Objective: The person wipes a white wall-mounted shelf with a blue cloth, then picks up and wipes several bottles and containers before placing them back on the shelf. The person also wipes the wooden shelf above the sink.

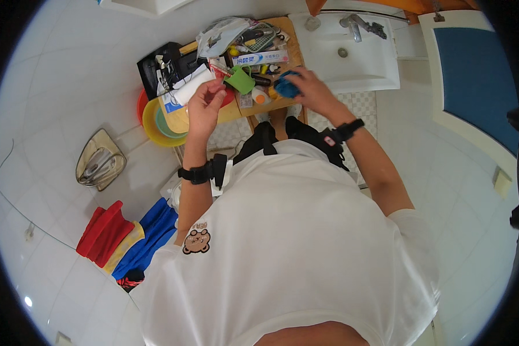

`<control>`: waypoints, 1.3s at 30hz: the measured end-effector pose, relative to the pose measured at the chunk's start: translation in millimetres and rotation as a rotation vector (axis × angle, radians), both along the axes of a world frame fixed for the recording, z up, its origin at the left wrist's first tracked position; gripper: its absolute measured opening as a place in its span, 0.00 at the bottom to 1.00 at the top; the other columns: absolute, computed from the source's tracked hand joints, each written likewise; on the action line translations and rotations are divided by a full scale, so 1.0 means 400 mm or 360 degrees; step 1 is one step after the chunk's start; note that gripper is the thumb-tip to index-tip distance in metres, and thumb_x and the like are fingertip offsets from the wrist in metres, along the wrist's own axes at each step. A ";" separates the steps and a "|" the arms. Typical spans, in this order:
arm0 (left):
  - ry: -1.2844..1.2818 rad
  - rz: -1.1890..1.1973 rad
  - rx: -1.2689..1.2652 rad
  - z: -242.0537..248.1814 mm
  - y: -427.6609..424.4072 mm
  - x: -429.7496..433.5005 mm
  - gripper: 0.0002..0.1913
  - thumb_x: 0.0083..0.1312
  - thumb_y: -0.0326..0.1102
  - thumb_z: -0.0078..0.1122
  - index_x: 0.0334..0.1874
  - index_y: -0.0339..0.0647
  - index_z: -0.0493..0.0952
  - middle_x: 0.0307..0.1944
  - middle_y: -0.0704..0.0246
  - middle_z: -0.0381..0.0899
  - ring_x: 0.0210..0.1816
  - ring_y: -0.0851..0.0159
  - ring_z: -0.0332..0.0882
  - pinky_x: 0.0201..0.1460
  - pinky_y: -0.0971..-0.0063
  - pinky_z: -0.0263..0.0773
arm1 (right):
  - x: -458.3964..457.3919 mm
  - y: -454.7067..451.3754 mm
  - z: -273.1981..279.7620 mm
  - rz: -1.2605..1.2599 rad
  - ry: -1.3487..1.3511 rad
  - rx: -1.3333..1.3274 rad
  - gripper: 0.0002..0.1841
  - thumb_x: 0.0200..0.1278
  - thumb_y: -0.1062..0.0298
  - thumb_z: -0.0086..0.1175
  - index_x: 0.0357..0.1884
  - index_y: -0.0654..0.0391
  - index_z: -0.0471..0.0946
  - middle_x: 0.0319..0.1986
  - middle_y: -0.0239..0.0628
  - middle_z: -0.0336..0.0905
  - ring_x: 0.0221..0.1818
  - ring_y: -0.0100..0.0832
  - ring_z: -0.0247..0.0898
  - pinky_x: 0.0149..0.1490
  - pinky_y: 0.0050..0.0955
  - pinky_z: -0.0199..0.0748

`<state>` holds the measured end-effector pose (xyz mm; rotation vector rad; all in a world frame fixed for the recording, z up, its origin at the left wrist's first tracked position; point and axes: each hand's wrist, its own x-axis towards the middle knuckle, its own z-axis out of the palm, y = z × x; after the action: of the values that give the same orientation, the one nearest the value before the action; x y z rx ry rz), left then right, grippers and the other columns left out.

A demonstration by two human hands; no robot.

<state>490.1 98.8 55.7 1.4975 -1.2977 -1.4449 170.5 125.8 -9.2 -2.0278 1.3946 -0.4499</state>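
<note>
My right hand [315, 95] grips a crumpled blue cloth [287, 84] over the right front of a wooden tabletop [173, 122]. My left hand [204, 106] hovers over the left part of the top with its fingers curled and the thumb near the index finger. Something pinkish shows at those fingertips; whether it is a held thing is unclear. Between the hands stand a green plastic mug [241, 80] and a white bottle with an orange cap [260, 96]. Just behind my left hand lies a white roll [193, 88]. A toothpaste box [261, 58] lies farther back.
A white washbasin [363, 71] with a metal faucet [355, 30] adjoins the tabletop on the right. A black open box [149, 65], a plastic bag [218, 36] and a green basket [264, 41] crowd the back. Yellow basins [152, 121] stand at left; towels [108, 233] hang nearer.
</note>
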 end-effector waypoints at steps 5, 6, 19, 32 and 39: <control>-0.0246 -0.0053 0.0143 -0.015 0.059 0.015 0.15 0.67 0.25 0.61 0.56 0.35 0.77 0.46 0.67 0.84 0.45 0.72 0.80 0.50 0.78 0.74 | 0.137 -0.011 -0.122 0.0427 0.0763 -0.0149 0.21 0.52 0.74 0.63 0.52 0.56 0.76 0.53 0.49 0.71 0.56 0.47 0.71 0.52 0.40 0.78; -0.0259 -0.0053 0.0152 -0.020 0.074 0.018 0.15 0.67 0.25 0.61 0.56 0.35 0.77 0.46 0.67 0.84 0.44 0.73 0.79 0.49 0.78 0.74 | 0.145 -0.019 -0.143 0.0413 0.0773 -0.0073 0.20 0.53 0.75 0.62 0.51 0.56 0.77 0.52 0.50 0.71 0.54 0.48 0.72 0.51 0.39 0.79; -0.0424 -0.0504 0.0297 -0.016 0.156 -0.017 0.32 0.58 0.33 0.71 0.65 0.37 0.70 0.58 0.54 0.78 0.61 0.55 0.76 0.61 0.64 0.72 | -0.007 -0.134 0.119 0.0158 0.0211 0.0271 0.23 0.51 0.77 0.62 0.53 0.50 0.79 0.42 0.42 0.79 0.45 0.47 0.76 0.48 0.40 0.76; -0.0290 -0.0609 -0.0500 0.282 -0.015 -0.187 0.35 0.45 0.32 0.77 0.58 0.37 0.72 0.47 0.62 0.81 0.47 0.64 0.80 0.54 0.72 0.74 | -0.004 -0.083 0.701 0.0034 -0.0614 -0.0676 0.27 0.44 0.78 0.67 0.52 0.56 0.79 0.49 0.39 0.80 0.47 0.43 0.78 0.51 0.31 0.76; 0.0245 -0.0447 -0.0370 0.358 0.029 -0.164 0.34 0.44 0.34 0.78 0.56 0.36 0.74 0.46 0.66 0.82 0.46 0.67 0.79 0.51 0.71 0.74 | 0.074 -0.068 0.715 -0.0167 -0.0412 -0.1484 0.31 0.41 0.85 0.63 0.53 0.52 0.82 0.58 0.40 0.78 0.57 0.47 0.73 0.56 0.34 0.75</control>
<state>424.7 110.6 198.7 1.0644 -1.5652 -1.4897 200.2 98.5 276.8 -2.4434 1.2359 -1.5789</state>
